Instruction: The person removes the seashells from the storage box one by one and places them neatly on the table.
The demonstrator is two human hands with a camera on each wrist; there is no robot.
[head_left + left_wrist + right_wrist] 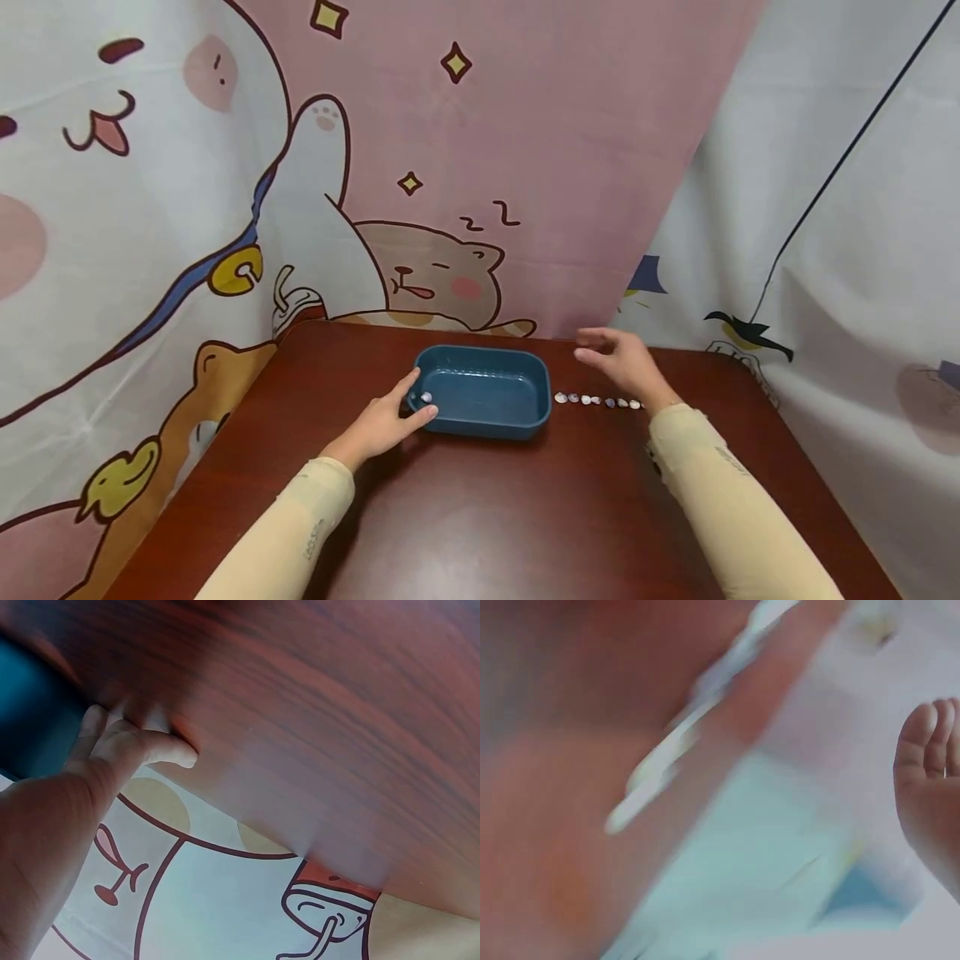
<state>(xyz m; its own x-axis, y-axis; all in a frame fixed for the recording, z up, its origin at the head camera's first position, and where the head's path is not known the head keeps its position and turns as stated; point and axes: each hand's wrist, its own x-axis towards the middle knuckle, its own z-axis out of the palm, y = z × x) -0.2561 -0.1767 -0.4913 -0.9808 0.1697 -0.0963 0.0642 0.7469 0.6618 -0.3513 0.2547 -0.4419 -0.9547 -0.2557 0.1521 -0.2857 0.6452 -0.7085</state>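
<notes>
A dark blue rectangular baking dish (480, 427) sits on the table, with one small pale seashell (427, 397) inside near its left end. My left hand (382, 425) holds that end, thumb over the front rim and fingers at the outer left side. In the left wrist view, part of the dish (34, 712) shows beside the left hand (97, 765). To the right of the dish runs a row of several small shells (587, 400). Above the row is my right hand (618, 360), fingers loosely bent, nothing visible in them. Blurred shells (682, 735) cross the right wrist view, apart from the right hand (934, 772).
The glossy reddish-brown wooden table (487, 517) carries everything. A cartoon-printed curtain (570, 125) hangs right behind the table's far edge and along both sides.
</notes>
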